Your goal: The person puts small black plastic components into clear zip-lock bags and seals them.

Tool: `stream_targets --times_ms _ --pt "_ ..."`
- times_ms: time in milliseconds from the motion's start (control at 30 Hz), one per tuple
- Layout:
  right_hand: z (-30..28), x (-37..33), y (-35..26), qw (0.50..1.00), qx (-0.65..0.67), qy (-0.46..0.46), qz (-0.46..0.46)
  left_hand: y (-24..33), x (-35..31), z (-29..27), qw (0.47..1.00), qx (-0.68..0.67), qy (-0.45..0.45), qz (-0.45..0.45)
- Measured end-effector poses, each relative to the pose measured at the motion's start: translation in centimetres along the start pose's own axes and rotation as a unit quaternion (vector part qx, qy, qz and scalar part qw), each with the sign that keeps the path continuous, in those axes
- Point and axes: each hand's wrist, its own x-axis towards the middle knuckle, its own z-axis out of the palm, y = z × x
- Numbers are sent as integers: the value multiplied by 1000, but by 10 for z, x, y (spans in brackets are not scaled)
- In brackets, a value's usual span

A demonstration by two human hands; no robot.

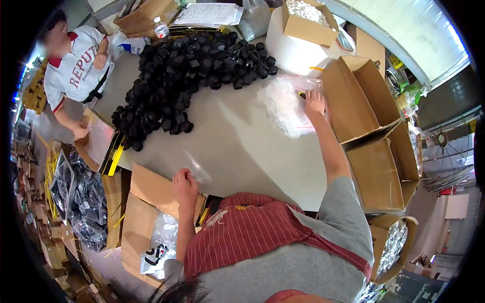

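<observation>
My left hand (185, 191), near the table's front edge, has its fingers curled at one end of a small clear plastic bag (199, 170). To the right, my right hand (315, 104) rests with fingers stretched out on a pile of clear plastic bags (287, 103). A small black and yellow thing (302, 95) shows beside its fingertips, too small to make out. Across the far left of the grey table (242, 136) spreads a large heap of small black plastic parts (174, 70).
Open cardboard boxes (351, 108) line the right side. Another person (81, 65) stands at the far left, one hand at a box of clear bags (100, 139). At the back are papers (209, 14), a bottle (160, 29) and a carton of white pieces (309, 25).
</observation>
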Motion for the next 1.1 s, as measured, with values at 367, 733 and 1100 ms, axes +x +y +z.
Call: stream_targets --times_ms 367,733,1100 --pt "-79 -23 -95 969 241 37 -37 33 44 -19 996 87 -1 34" --pt "-190 -74 -292 812 531 -37 -238 66 65 23 986 19 52 155" --pt "-143 -116 -315 870 435 -72 -220 44 17 53 995 -33 -6 98"
